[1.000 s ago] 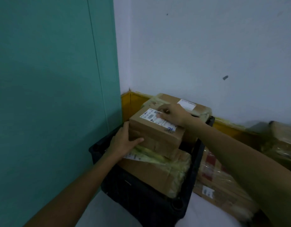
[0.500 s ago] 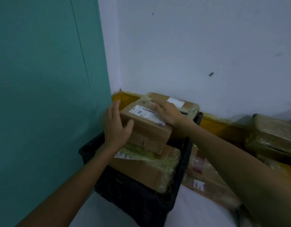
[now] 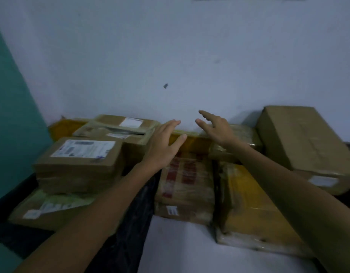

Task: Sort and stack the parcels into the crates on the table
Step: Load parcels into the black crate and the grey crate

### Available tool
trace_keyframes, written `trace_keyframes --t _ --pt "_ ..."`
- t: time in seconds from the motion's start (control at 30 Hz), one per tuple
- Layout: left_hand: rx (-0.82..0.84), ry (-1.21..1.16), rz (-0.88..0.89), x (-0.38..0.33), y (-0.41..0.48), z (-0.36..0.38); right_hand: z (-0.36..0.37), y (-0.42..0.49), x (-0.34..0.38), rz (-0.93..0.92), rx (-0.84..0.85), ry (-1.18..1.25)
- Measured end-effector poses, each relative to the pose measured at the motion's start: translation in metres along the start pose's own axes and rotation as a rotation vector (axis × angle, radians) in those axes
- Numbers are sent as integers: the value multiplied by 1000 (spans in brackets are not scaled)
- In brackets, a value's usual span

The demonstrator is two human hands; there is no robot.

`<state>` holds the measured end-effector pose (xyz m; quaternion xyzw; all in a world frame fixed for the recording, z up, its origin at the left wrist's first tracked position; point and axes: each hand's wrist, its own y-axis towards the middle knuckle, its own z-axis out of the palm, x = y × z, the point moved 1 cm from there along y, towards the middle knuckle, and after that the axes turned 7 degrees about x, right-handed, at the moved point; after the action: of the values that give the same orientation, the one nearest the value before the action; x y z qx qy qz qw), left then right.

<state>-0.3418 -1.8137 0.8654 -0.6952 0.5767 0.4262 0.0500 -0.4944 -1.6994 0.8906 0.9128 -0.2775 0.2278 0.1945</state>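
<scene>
A small brown parcel (image 3: 79, 164) with a white label sits on top of a larger taped parcel (image 3: 52, 207) inside the black crate (image 3: 129, 229) at the left. Behind them lie two more labelled parcels (image 3: 119, 128). My left hand (image 3: 163, 146) hovers with fingers spread, holding nothing, above a red-taped parcel (image 3: 187, 182) on the table. My right hand (image 3: 216, 129) is also spread and empty, over a plastic-wrapped parcel (image 3: 237, 138) at the back. A yellow wrapped parcel (image 3: 247, 209) lies under my right forearm.
A big brown box (image 3: 306, 146) rests on another labelled parcel at the right. The teal panel (image 3: 10, 115) closes off the left side and a pale wall (image 3: 170, 56) stands directly behind. White tabletop (image 3: 180, 249) shows in front.
Both hands have let go of the small labelled parcel, which now rests in the crate. They moved right over the loose parcels, and the view swung right.
</scene>
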Motion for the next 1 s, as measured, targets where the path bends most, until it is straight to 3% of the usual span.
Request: trace_keyframes --t 0.27,0.37,0.47,0.53,0.8,1.0 --pt "260 -95 -77 -12 46 107 -26 -44 -108 187 -120 -49" --pt "324 -104 -154 -7 57 138 -15 -39 -124 271 -88 -160" --pt "312 -153 -187 0 66 160 -5 -33 -133 324 5 -389" --pt "297 -220 -193 6 70 168 -2 -30 -137 322 -24 -433" --pt "308 -334 -152 22 70 175 0 -27 -140 337 -65 -324" --pt "165 -235 -101 11 69 146 -17 -19 -115 274 -207 -216"
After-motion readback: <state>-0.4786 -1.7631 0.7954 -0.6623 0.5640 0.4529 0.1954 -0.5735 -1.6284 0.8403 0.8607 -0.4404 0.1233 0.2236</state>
